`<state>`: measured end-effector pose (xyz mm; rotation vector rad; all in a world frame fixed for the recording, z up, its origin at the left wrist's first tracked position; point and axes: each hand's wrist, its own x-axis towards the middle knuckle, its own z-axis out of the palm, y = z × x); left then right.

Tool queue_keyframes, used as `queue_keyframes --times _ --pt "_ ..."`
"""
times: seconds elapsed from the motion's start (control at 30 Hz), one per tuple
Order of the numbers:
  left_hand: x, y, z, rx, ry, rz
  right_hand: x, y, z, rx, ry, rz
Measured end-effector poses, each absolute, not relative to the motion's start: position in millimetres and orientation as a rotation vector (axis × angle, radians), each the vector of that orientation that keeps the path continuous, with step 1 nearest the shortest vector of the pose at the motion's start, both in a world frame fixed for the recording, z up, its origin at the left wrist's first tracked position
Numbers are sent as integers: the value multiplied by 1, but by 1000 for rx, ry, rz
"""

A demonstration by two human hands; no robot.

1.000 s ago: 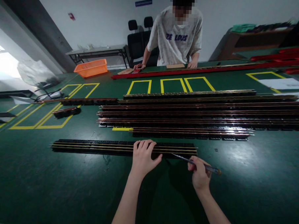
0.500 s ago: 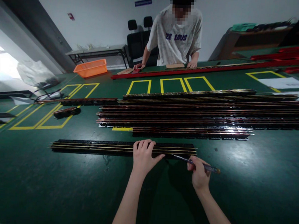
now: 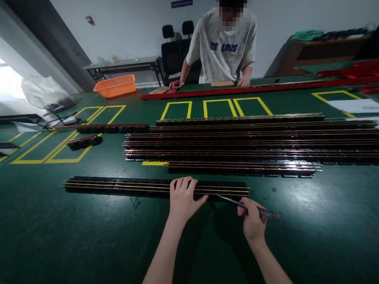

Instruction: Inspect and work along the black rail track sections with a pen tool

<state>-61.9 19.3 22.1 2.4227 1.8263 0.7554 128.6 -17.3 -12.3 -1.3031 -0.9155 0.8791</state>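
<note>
The four fingers of my left hand (image 3: 183,200) lie curved across a long black strip (image 3: 149,188), close together, with the thumb stretched apart to the right along its near edge; the hand rests over the strip rather than closing round it. My right hand (image 3: 252,220) is curled tight on a slender tool (image 3: 269,213), thumb and fingers pinching it, the shaft slanting up and left so that its thin tip comes to the strip's near side; whether it actually touches I cannot tell. My left forearm (image 3: 164,252) rises almost straight, leaning a little right, while my right forearm (image 3: 275,265) comes in slantwise from the lower right. The tool's handle looks dark and glossy, with an amber-brown end. The strip lies crosswise in front of me, flat and narrow, carrying thin, straight, brass-coloured rods (image 3: 121,185) that shine against the dull black. Just beyond it a pile of similar strips (image 3: 240,140) gleams with coppery and golden lines. The tabletop (image 3: 87,238) is smooth, dark green and softly reflective. Farther off stand a bright orange tray (image 3: 115,87) with sloping sides, and a long red rail (image 3: 194,93) before a co-worker (image 3: 226,60) in a pale, mottled shirt.
</note>
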Motion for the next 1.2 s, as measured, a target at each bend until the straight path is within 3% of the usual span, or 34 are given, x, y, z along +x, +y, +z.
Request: queue_keyframes --times 1.2 --pt "-64 21 22 2445 1842 753 121 -16 -7 -1233 -737 779"
